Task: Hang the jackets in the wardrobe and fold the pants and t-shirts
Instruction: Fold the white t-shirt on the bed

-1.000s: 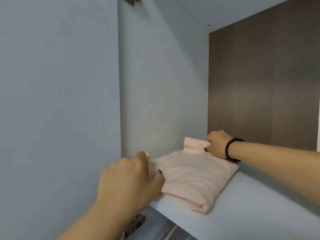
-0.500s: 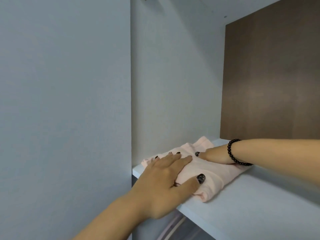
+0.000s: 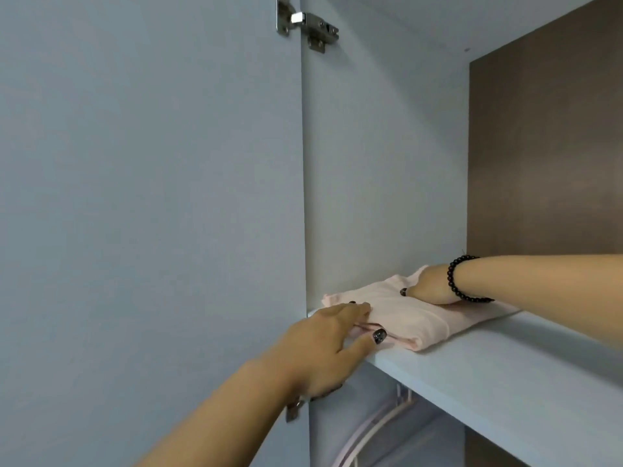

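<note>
On the pale blue wardrobe shelf [image 3: 505, 372], pushed up near the left side wall, lies a folded light-pink garment [image 3: 404, 313], its rolled fold facing the shelf's front edge. At its near left corner the left hand [image 3: 332, 338] rests with straight fingers laid flat along the top of the cloth, while the thumb, its nail painted dark, stretches out along the front of the fold; nothing is pinched or gripped there. At the far right end of the garment the right hand [image 3: 429, 286] lies on the fabric, knuckles up, one dark-nailed fingertip touching the cloth; whether its other fingers are curled into the fabric or simply pressing cannot be told from this angle. A black beaded bracelet [image 3: 455, 281] circles the right wrist, and the bare forearm runs off to the right above the shelf. Behind stands the brown back panel [image 3: 546, 146] of the wardrobe. To the left hangs the open blue-grey door [image 3: 151, 197], fixed by a metal hinge [image 3: 305, 25] at the top. Below the shelf, pale hangers [image 3: 377, 429] are visible
</note>
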A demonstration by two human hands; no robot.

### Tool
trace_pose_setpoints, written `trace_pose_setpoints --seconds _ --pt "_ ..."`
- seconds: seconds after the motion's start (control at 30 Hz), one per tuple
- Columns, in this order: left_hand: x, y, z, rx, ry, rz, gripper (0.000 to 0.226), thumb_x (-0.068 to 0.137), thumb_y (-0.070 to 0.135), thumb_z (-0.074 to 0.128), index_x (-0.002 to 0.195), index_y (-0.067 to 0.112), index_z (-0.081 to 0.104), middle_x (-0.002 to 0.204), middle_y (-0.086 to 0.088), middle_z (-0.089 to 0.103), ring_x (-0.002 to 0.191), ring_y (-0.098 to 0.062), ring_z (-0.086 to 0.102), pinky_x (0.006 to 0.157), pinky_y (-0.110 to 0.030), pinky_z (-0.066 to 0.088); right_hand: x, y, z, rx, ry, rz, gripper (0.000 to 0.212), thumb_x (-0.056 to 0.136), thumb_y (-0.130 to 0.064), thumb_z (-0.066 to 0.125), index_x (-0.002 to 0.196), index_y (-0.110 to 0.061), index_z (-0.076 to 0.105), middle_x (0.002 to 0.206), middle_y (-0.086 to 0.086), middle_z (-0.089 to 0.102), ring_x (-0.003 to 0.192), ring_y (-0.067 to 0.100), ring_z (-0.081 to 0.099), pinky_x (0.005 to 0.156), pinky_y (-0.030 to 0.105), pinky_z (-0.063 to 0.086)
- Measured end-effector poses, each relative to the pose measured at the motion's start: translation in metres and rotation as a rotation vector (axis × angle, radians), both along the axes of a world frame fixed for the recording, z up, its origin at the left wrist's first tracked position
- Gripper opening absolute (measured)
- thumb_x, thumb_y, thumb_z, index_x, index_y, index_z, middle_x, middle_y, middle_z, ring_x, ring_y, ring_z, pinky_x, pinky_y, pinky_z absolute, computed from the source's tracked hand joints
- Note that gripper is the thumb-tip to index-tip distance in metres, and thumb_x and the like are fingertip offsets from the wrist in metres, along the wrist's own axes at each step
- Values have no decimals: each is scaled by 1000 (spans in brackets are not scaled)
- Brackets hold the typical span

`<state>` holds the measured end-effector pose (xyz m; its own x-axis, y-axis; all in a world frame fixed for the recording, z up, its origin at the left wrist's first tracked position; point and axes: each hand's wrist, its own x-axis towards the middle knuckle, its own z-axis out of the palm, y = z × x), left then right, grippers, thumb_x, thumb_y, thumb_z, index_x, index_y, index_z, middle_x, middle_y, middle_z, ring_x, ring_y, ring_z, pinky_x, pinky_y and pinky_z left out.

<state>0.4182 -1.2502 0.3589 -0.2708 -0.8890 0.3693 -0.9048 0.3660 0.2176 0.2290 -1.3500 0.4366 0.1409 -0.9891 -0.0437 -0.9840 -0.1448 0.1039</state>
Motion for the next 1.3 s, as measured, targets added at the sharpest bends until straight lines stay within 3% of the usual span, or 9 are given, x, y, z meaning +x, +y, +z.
trace_pose_setpoints --seconds 0.13,0.27,0.4,0.57,0.83,1.03,1.3 --pt "30 57 6 10 -70 109 63 96 62 27 153 37 13 159 11 22 142 -14 28 114 -32 28 24 49 4 -86 -24 140 46 95 -50 40 115 -12 59 131 7 57 112 26 55 96 29 43" --pt "77 127 6 38 -127 194 64 96 64 26 153 38 12 160 14 19 145 -10 23 116 -32 24 60 110 -5 -141 -11 281 54 95 -50 41 132 -12 51 134 6 54 122 24 51 102 33 41" --pt "135 207 -2 85 -163 319 64 95 65 25 151 37 18 159 15 20 143 -9 26 116 -30 26 106 174 -28 -176 -46 428 44 92 -50 45 119 -16 52 124 5 57 108 23 56 94 36 47" --pt "204 316 -22 174 -147 464 61 94 64 26 150 38 22 157 17 24 141 -8 30 114 -27 26 170 262 -63 -215 -51 629 57 94 -52 42 140 -20 33 138 -1 42 126 19 44 102 36 41" --pt "281 458 -74 296 -64 706 60 94 64 28 148 38 28 156 18 26 140 -7 31 114 -27 27 283 386 -134 -5 -398 952 70 96 -53 39 152 -27 8 158 -13 13 143 9 19 115 28 25" --pt "328 525 -117 314 65 834 55 96 60 32 147 39 28 156 20 24 142 -2 25 114 -25 24 373 439 -196 98 -518 1078 66 97 -47 40 152 -27 9 158 -13 13 143 7 17 114 24 23" --pt "423 546 -170 381 203 954 51 99 51 35 146 32 33 155 15 29 128 -7 45 109 -25 35 492 467 -255 238 -546 1126 63 97 -44 44 150 -27 15 155 -13 20 141 7 23 112 23 28"
